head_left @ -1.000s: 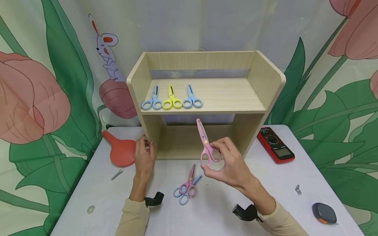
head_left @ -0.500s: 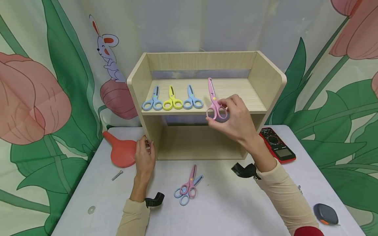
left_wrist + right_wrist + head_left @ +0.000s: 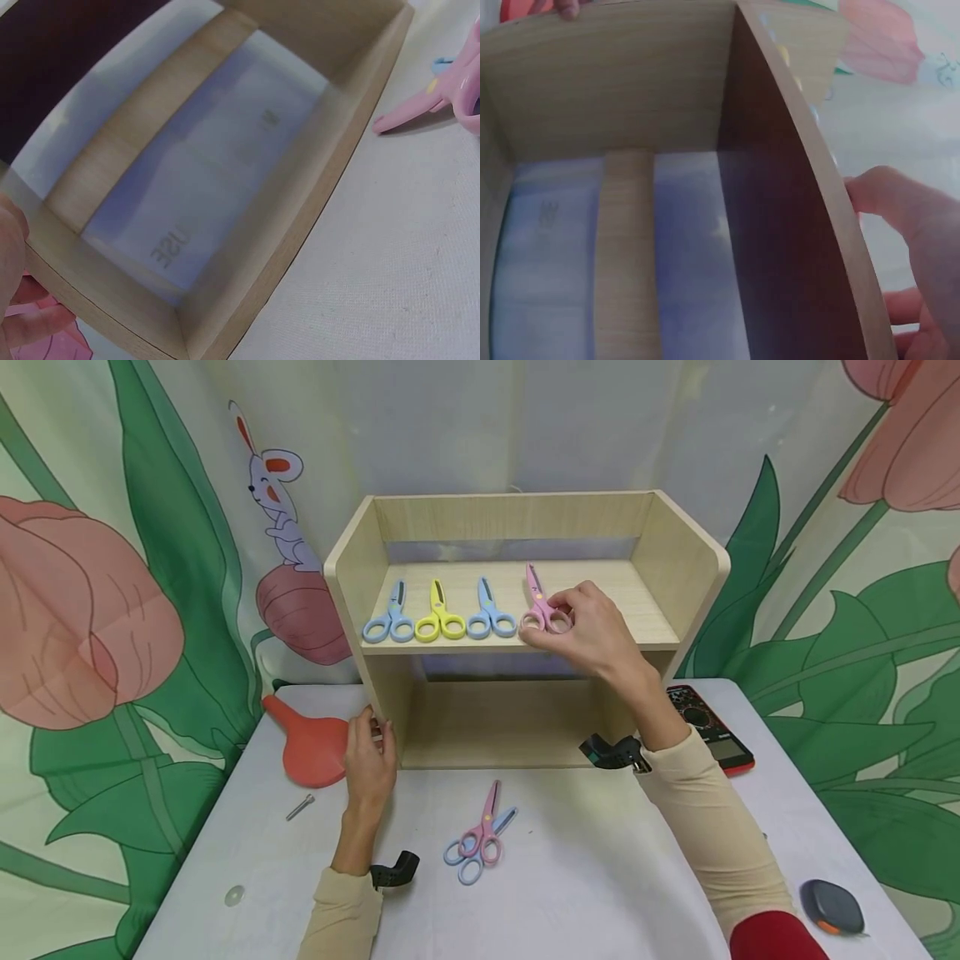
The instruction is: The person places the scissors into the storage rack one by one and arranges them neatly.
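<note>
My right hand (image 3: pixel 600 631) pinches the handle end of pink scissors (image 3: pixel 536 592) at the front of the upper shelf, blades pointing to the back. To their left, blue scissors (image 3: pixel 487 603), yellow scissors (image 3: pixel 438 602) and more blue scissors (image 3: pixel 395 603) lie in a row. With fingers outside and thumb at the front edge, my left hand (image 3: pixel 371 768) grips the left side panel of the wooden shelf unit (image 3: pixel 517 642). In the right wrist view the shelf board (image 3: pixel 840 225) hides most of the held scissors.
Another pair of pink scissors (image 3: pixel 491 806) lies across blue scissors (image 3: pixel 470 870) on the white table. A red paddle-shaped object (image 3: pixel 315 752) and a bolt (image 3: pixel 300 807) lie on the left. On the right are a multimeter (image 3: pixel 720 745) and a dark tape measure (image 3: pixel 832 907).
My right hand has carried the pink scissors up from before the lower compartment and set them down onto the upper shelf beside the blue pair. My left hand stays at the side panel.
</note>
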Available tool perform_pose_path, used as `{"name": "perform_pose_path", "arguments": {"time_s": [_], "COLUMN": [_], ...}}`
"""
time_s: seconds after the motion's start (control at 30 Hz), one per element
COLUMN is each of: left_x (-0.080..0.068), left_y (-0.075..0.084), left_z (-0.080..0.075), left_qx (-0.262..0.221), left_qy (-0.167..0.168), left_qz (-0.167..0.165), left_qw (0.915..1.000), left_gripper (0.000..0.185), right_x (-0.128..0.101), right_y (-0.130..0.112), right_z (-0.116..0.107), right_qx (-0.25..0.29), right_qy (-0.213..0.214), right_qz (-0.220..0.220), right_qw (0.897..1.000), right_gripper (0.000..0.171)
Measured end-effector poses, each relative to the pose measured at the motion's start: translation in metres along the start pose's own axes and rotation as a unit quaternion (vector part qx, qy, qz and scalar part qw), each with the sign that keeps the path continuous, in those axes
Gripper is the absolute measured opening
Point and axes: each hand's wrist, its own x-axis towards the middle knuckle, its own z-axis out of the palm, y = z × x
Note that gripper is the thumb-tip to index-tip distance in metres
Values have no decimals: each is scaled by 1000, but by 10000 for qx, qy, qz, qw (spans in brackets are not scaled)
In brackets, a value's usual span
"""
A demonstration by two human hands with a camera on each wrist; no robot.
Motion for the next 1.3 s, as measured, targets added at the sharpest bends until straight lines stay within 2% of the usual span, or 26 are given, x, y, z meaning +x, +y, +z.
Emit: {"name": "perform_pose_path", "arguments": {"time_s": [0.17,0.33,0.6,0.73,0.83,0.97,1.07,1.3], "left_x": [1,0,0,-1,0,1,1,0], "left_y": [1,1,0,0,1,0,0,0], "left_z": [0,0,0,0,0,1,1,1], "left_qx": [12,-10,-58,-43,-42,-32,-33,-15], "left_qy": [-16,-40,-59,-53,-57,-53,-58,-41], "left_qz": [-11,-16,-24,-17,-26,-45,-60,-52], "left_qw": [10000,10000,10000,10000,10000,10000,10000,10000], "left_gripper": [35,36,37,36,35,35,36,35], "right_x": [3,2,-7,-24,-42,-66,-83,-114], "right_y": [-1,-1,-2,-4,-3,0,4,10], "right_z": [-4,-3,-2,1,8,24,39,71], "right_qx": [-93,-168,152,311,488,736,850,888], "right_qy": [-303,-382,-43,452,1002,1527,1524,934], "right_qz": [47,49,102,-1,-465,-1194,-1393,-1076], "right_qw": [9995,9991,9998,9985,9927,9783,9747,9858], "right_gripper": [65,70,82,79,70,64,66,71]}}
